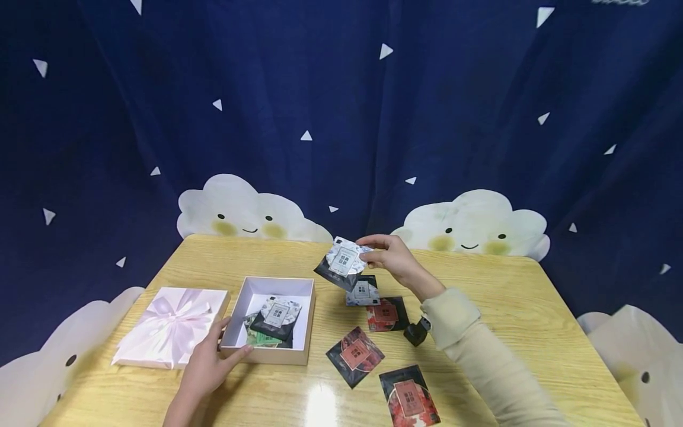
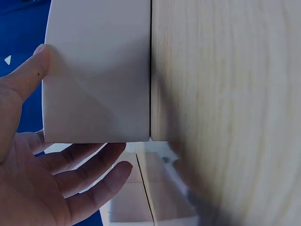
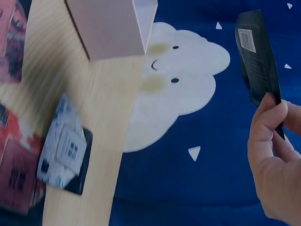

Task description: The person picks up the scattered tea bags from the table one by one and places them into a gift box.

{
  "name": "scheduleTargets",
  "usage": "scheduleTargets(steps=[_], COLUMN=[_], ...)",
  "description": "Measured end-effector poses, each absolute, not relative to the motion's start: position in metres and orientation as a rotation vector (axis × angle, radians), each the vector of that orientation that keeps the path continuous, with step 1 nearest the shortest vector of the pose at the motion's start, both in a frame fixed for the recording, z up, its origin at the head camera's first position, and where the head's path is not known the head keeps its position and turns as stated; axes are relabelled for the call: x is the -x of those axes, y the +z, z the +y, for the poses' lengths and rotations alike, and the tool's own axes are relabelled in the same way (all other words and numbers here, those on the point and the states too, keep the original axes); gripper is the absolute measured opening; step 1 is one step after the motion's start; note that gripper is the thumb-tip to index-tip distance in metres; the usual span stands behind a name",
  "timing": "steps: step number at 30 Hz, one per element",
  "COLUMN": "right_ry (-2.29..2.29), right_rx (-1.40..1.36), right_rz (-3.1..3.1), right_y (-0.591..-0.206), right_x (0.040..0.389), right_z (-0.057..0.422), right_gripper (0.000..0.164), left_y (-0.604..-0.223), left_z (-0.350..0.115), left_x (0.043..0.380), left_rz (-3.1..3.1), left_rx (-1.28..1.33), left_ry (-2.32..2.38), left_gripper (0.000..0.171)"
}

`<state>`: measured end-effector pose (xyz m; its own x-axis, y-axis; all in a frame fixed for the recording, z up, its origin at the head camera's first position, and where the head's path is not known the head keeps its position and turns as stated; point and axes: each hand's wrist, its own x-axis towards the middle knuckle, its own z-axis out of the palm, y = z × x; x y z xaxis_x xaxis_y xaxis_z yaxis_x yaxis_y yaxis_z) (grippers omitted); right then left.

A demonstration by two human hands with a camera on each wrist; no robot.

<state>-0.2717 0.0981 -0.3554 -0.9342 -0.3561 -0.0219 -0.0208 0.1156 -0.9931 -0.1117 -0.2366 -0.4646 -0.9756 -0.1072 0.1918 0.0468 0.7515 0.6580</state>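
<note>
My right hand (image 1: 392, 258) pinches the edge of a flat sachet (image 1: 344, 262), white floral above and black below, raised over the table. Its dark back with a barcode label shows in the right wrist view. At the near left corner of an open white box (image 1: 308, 356), my left hand (image 1: 208, 359) rests its thumb on the front rim. Its other fingers lie loosely extended along the left side (image 2: 96, 169). Inside the box, a white and black sachet (image 1: 277, 317) overlaps a green one (image 1: 267, 338).
Another white and black sachet (image 1: 363, 290) lies below the raised one, beside a red and black sachet (image 1: 386, 314). Nearer are two more red sachets, one in the middle (image 1: 355, 357) and one at front (image 1: 409, 397). A lid with a ribbon bow (image 1: 173, 320) lies left of the box.
</note>
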Motion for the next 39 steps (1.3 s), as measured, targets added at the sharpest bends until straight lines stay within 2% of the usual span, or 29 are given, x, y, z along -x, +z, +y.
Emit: scheduleTargets(steps=[24,39], right_ry=[-1.820,-1.779], right_rx=[0.429,0.394], right_rz=[2.107,2.035], right_y=[-0.400,-0.433], right_x=[0.262,0.251], right_z=[0.015,-0.019], right_gripper=[0.027,0.026], left_y=[-0.466,-0.464], left_z=[-0.236,-0.236], left_x=[0.112,0.111], left_rz=[-2.709,-2.697], left_rx=[-0.039,-0.027], left_ry=[-1.071,-1.065], left_gripper=[0.073,0.073])
